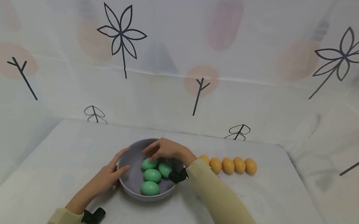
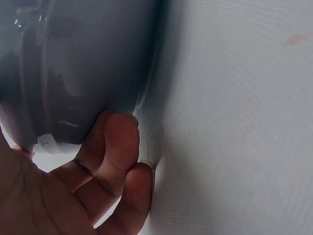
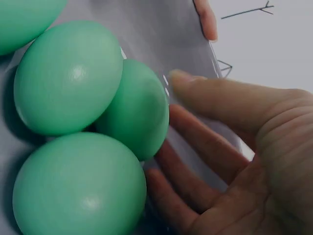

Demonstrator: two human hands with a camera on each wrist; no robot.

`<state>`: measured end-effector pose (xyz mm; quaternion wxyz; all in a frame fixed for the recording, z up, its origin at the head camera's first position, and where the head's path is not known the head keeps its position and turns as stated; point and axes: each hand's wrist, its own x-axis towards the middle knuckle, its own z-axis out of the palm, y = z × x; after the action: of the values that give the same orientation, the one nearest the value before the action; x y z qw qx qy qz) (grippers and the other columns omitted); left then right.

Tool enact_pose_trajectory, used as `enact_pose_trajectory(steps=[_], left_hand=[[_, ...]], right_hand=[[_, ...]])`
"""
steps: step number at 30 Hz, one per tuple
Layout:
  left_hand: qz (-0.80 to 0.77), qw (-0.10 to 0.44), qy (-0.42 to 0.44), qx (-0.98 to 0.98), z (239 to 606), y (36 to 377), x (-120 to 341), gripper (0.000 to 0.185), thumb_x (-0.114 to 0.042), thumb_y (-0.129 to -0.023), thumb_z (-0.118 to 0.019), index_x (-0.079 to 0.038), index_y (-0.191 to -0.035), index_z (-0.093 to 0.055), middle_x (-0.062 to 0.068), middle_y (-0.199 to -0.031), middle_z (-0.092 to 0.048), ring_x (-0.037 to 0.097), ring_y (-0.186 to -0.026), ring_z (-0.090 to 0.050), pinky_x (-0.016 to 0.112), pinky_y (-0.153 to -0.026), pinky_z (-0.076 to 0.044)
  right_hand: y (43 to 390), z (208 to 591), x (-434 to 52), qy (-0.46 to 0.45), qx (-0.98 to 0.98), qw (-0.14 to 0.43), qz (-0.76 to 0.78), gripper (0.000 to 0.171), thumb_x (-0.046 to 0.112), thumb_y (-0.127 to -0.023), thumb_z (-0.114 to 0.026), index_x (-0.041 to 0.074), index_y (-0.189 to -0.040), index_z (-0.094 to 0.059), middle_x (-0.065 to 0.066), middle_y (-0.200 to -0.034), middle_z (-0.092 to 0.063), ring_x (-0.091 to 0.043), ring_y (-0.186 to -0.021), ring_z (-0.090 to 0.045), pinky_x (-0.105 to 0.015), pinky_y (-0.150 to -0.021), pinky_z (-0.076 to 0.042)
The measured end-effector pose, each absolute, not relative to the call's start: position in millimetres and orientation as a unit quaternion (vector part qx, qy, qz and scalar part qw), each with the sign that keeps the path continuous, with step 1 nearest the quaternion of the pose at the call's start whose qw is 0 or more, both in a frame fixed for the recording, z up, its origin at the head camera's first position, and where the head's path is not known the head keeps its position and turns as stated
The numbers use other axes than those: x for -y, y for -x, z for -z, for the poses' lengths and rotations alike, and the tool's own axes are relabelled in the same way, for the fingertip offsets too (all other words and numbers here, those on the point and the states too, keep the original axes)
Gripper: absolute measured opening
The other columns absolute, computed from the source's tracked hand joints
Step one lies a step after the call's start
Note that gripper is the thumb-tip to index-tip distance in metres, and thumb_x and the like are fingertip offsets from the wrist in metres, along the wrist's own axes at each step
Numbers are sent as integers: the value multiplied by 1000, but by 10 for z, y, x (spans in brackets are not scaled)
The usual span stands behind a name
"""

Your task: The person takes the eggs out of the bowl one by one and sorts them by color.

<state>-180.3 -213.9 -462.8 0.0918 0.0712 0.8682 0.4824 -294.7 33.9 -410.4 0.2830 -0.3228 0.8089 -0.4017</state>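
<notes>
A grey bowl (image 1: 153, 198) stands on the white table and holds several green eggs (image 1: 151, 175). My left hand (image 1: 119, 166) grips the bowl's left rim, thumb on the edge and fingers curled against the outer wall (image 2: 73, 73). My right hand (image 1: 160, 150) reaches down into the bowl from the right. In the right wrist view its fingers (image 3: 195, 142) lie loosely straight against the side of one green egg (image 3: 139, 110), with the thumb above and apart from it. Two more green eggs (image 3: 68, 78) crowd beside it.
A row of several orange eggs (image 1: 228, 165) lies on the table (image 1: 254, 214) just right of the bowl, behind my right forearm. A white printed cloth backdrop (image 1: 185, 70) closes off the back and both sides.
</notes>
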Motion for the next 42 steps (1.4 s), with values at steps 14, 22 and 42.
enact_pose_trajectory(steps=[14, 22, 42], left_hand=[[-492, 92, -64, -864, 4617, 1762, 2153, 65, -41, -102, -54, -34, -158, -20, 9, -76, -56, 23, -64, -55, 35, -61, -43], [-493, 93, -63, -863, 4603, 1762, 2138, 65, -39, -103, -53, -34, -158, -20, 9, -75, -56, 23, -63, -55, 35, -61, -44], [-490, 85, -74, -865, 4610, 1780, 2123, 64, -40, -103, -54, -35, -157, -21, 8, -72, -55, 22, -63, -55, 34, -61, -43]], right_hand=[[2915, 4195, -286, 333, -803, 303, 390, 39, -1, -82, -78, 6, -120, -72, -2, -118, -70, -13, -108, -64, -27, -90, -48], [2912, 4188, -298, 338, -809, 301, 376, 37, 1, -83, -78, 8, -119, -73, 0, -115, -71, -11, -105, -64, -27, -89, -48], [2883, 4116, -370, 314, -818, 281, 393, 33, 7, -85, -75, 15, -117, -74, 6, -110, -69, -11, -99, -60, -30, -86, -47]])
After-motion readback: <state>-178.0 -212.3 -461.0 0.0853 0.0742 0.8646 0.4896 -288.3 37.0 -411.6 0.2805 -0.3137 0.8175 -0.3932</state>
